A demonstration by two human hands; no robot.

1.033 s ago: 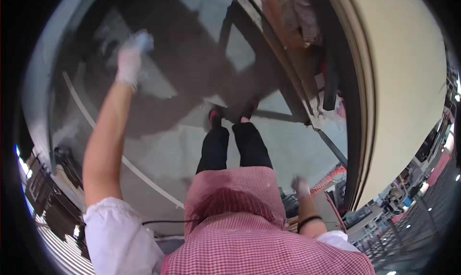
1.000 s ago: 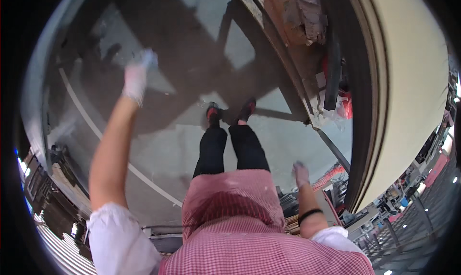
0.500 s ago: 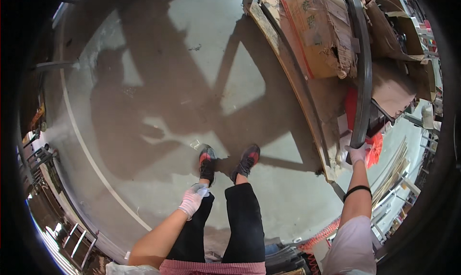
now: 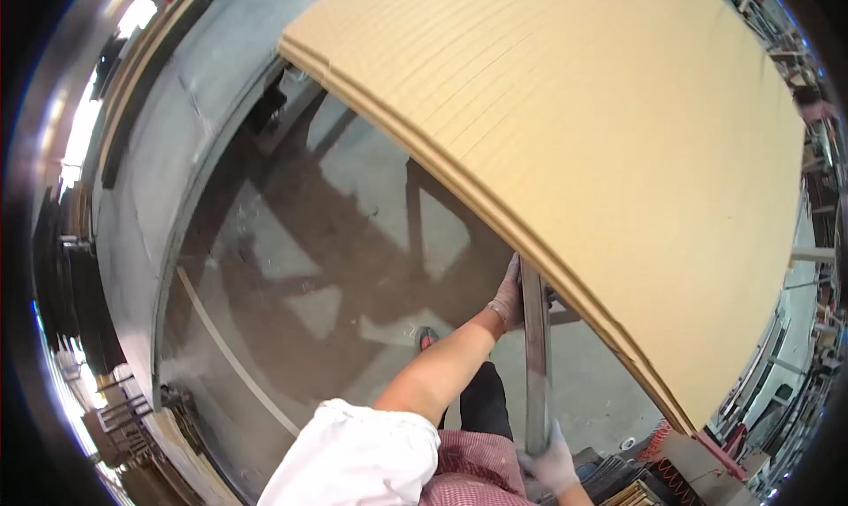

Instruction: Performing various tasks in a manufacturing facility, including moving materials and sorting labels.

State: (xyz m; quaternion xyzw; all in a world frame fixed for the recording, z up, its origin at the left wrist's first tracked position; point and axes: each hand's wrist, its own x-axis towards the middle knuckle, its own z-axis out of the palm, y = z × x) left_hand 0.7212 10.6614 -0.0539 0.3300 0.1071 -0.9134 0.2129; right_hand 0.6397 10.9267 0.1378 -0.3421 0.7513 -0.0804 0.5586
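Observation:
A long grey square metal tube (image 4: 537, 365) runs from below the edge of a large cardboard stack toward my waist. My gloved left hand (image 4: 509, 299) is closed around its far part, just under the cardboard edge; some fingers are hidden behind the tube. At the near end my gloved right hand (image 4: 553, 467) has hold of the tube from the right side. The tube's far end is out of sight under the cardboard. The flat, tan cardboard sheets (image 4: 618, 153) fill the upper right, in layers.
A grey, curved-looking panel or tabletop (image 4: 146, 197) spans the left. Behind it lie stacked boards (image 4: 146, 86). A red coiled hose (image 4: 673, 471) hangs at the lower right beside a stack of dark bars (image 4: 609, 475). A pale line (image 4: 231, 351) crosses the floor.
The view has risen and tilted up, bringing cardboard sheets and the grey panel in. My left hand, earlier down by my leg, now grips the tube. The tube has come in before my body.

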